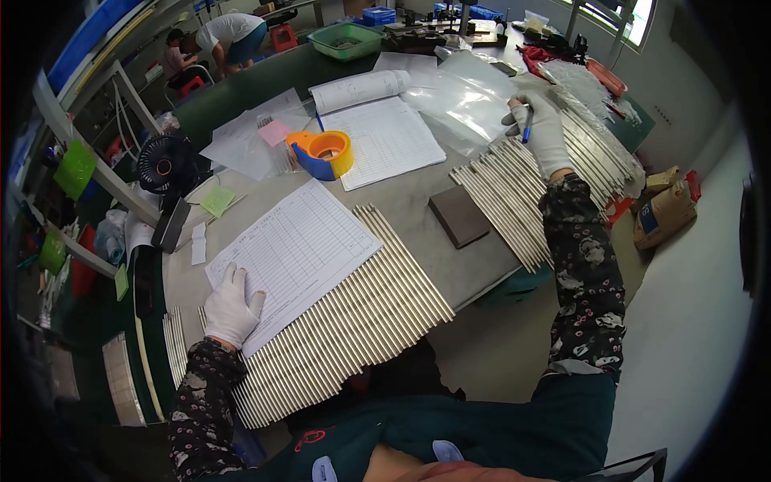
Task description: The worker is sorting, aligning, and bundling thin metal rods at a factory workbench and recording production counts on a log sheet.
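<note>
My left hand (231,310), in a white glove, lies flat on the lower left part of a printed form (293,249), thumb spread from the fingers. That sheet rests partly on a row of thin metal rods (345,337) laid side by side along the near table edge. In my right hand (542,132), also gloved in white, is a blue pen (528,127). This hand is raised at the right, over or beside a second group of metal rods (506,189). A dark brown block (459,216) sits between the two rod groups.
An orange and blue tape dispenser (325,154) stands beside a clipboard of forms (385,145). Clear plastic bags (466,96) lie behind. A black fan (165,165) and metal frame posts border the left. Two people (229,40) are in the far background.
</note>
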A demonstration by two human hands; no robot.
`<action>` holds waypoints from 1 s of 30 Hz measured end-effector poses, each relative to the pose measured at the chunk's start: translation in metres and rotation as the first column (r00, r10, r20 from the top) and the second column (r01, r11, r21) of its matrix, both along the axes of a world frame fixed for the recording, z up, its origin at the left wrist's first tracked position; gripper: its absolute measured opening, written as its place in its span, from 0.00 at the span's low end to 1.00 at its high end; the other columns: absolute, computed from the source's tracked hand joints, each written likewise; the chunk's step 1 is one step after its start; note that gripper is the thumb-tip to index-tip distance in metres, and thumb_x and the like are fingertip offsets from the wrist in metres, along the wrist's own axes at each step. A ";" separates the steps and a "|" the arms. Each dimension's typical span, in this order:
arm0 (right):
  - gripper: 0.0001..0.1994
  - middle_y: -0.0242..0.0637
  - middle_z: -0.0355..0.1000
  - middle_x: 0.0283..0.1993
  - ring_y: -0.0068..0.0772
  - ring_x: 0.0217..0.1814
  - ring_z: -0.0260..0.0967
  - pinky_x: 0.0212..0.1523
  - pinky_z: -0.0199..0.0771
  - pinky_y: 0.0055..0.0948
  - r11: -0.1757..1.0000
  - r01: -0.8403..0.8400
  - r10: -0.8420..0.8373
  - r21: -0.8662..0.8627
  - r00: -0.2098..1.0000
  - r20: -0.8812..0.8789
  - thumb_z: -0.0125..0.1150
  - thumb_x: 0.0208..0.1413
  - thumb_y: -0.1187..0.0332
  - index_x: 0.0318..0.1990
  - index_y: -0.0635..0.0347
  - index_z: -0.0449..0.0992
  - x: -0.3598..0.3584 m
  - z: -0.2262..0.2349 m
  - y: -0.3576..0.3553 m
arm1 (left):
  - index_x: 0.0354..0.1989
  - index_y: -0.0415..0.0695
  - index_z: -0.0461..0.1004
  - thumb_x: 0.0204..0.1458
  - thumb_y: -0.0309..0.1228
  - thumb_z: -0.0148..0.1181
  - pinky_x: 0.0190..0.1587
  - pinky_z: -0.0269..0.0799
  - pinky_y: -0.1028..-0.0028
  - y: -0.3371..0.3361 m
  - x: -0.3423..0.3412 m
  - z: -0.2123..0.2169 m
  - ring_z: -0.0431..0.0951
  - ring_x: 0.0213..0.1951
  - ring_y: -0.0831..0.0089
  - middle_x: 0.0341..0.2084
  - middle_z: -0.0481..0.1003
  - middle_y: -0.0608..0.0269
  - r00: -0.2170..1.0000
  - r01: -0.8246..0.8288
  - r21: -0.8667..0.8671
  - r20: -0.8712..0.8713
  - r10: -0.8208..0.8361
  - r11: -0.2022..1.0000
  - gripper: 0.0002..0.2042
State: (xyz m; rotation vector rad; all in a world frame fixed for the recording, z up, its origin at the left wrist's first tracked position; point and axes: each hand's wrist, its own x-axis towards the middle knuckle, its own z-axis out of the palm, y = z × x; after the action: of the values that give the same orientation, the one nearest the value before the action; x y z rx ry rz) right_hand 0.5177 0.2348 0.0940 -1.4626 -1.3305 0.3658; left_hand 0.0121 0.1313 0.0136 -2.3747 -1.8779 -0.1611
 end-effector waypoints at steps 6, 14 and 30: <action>0.07 0.36 0.71 0.23 0.21 0.23 0.69 0.24 0.71 0.22 0.991 0.093 -0.123 0.099 0.924 0.362 0.52 0.56 0.68 0.37 0.62 0.71 0.008 -0.023 0.034 | 0.47 0.33 0.63 0.42 0.40 0.57 0.43 0.70 0.62 -0.005 0.003 0.006 0.72 0.43 0.51 0.51 0.63 0.43 1.000 -0.010 -0.016 -0.003 0.010 1.000 0.27; 0.06 0.47 0.71 0.30 0.53 0.36 0.68 0.35 0.66 0.43 0.968 0.245 -0.234 0.057 0.798 0.556 0.49 0.53 0.63 0.36 0.48 0.71 0.007 -0.031 0.099 | 0.47 0.31 0.63 0.41 0.39 0.58 0.42 0.70 0.62 -0.003 0.008 0.012 0.71 0.43 0.50 0.51 0.62 0.40 1.000 -0.004 -0.055 0.003 0.005 0.998 0.28; 0.09 0.46 0.73 0.34 0.50 0.40 0.70 0.39 0.68 0.42 0.953 0.276 -0.104 -0.121 0.677 0.729 0.46 0.51 0.66 0.40 0.48 0.71 -0.020 -0.051 0.225 | 0.46 0.29 0.64 0.37 0.39 0.59 0.41 0.71 0.63 -0.001 0.012 0.025 0.72 0.41 0.49 0.50 0.61 0.35 0.998 -0.022 -0.163 0.047 0.030 0.986 0.30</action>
State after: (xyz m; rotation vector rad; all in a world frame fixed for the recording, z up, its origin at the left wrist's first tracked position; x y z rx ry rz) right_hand 0.4980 0.4599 0.0427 -2.0372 -1.7569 -0.2569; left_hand 0.0243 0.1301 0.0383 -2.4694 -2.0162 -0.0675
